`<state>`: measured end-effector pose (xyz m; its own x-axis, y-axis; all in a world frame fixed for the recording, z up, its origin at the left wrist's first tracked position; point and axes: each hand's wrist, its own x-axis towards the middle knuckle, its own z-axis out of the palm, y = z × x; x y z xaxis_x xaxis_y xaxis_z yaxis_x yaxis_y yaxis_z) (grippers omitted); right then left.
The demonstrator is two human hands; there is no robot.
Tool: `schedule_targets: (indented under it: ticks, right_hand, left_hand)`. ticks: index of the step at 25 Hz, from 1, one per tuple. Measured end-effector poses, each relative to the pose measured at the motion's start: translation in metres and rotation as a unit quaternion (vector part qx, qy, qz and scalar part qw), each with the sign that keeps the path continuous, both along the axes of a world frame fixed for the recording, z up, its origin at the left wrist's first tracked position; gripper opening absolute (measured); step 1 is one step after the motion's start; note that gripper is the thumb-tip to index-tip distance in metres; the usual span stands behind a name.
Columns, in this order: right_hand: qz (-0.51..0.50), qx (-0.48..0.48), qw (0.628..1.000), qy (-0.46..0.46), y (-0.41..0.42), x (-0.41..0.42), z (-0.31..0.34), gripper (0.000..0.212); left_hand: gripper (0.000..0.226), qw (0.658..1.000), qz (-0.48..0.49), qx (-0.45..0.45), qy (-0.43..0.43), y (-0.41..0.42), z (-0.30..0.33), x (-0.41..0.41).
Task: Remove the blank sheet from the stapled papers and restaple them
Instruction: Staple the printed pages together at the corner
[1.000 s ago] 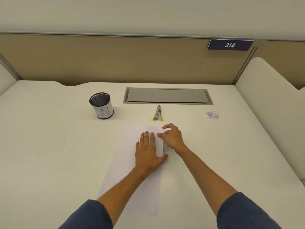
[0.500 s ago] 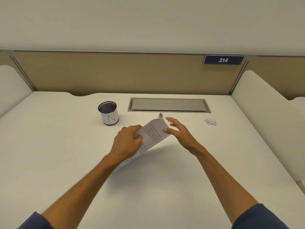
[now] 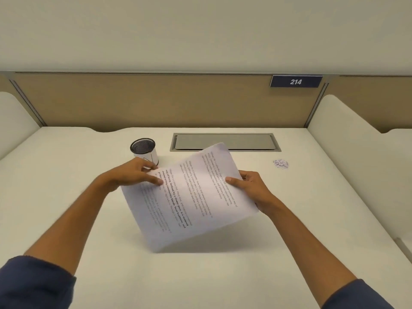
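Note:
The stapled papers [image 3: 191, 197] are lifted off the desk, printed side up and turned at an angle, with lines of black text showing. My left hand [image 3: 136, 175] pinches their upper left edge between thumb and fingers. My right hand [image 3: 249, 189] holds the right edge, thumb on top and fingers underneath. The papers' lower corner hangs just above the desk [image 3: 66, 197] and casts a shadow. The stapler seen earlier is hidden behind the raised papers. I cannot make out the staple or the blank sheet.
A black mesh pen cup [image 3: 144, 150] with a white label stands behind my left hand. A grey cable hatch [image 3: 249, 142] is set into the desk at the back. A small heap of paper bits [image 3: 281, 163] lies at right. White dividers flank both sides.
The papers went from lying blank side up under both hands to being lifted and turned over, printed side up. My right hand has taken hold of their right edge.

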<state>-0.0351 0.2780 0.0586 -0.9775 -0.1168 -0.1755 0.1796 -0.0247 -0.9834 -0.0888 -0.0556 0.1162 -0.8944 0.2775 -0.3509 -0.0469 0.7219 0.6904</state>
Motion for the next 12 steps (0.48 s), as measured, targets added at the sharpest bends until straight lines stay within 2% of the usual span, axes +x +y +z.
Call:
schedule_targets:
  ticks: [3, 6, 10, 12]
  right_hand:
    - [-0.03, -0.004, 0.995, -0.091, 0.009, 0.004, -0.029, 0.025]
    - [-0.057, 0.0, 0.986, -0.156, 0.012, 0.005, -0.057, 0.027]
    - [-0.086, 0.048, 0.983, -0.158, 0.008, 0.005, -0.08, 0.023]
    - [-0.105, 0.043, 0.98, -0.161, 0.007, 0.004, -0.089, 0.023]
  left_hand:
    - [0.048, 0.998, 0.054, 0.016, -0.037, -0.013, -0.025, -0.006]
    - [0.04, 0.986, 0.126, 0.085, -0.069, -0.017, -0.053, -0.011]
    - [0.032, 0.966, 0.195, 0.143, -0.088, -0.011, -0.095, -0.009]
    - [0.033, 0.948, 0.248, 0.176, -0.09, -0.006, -0.111, -0.007]
